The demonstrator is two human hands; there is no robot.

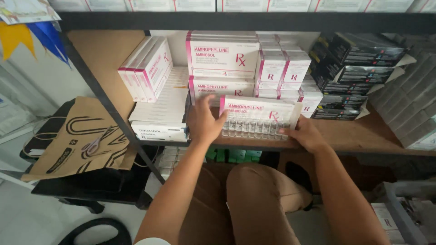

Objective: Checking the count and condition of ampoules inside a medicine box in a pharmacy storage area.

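Fingers point(217, 119) of left hand point(206, 124) spread, clamped on left end of open flat carton point(261, 115); right hand point(306, 134) fingers curled on its right end. Carton: white-pink card, clear glass vials point(252, 128) in rows, resting on wooden shelf point(363, 136) front edge. Stacked rectangular cartons point(222, 56) behind.

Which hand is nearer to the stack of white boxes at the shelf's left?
The left hand: it grips the open ampoule box at its left end, right beside the white stack. The right hand holds the box's far right end.
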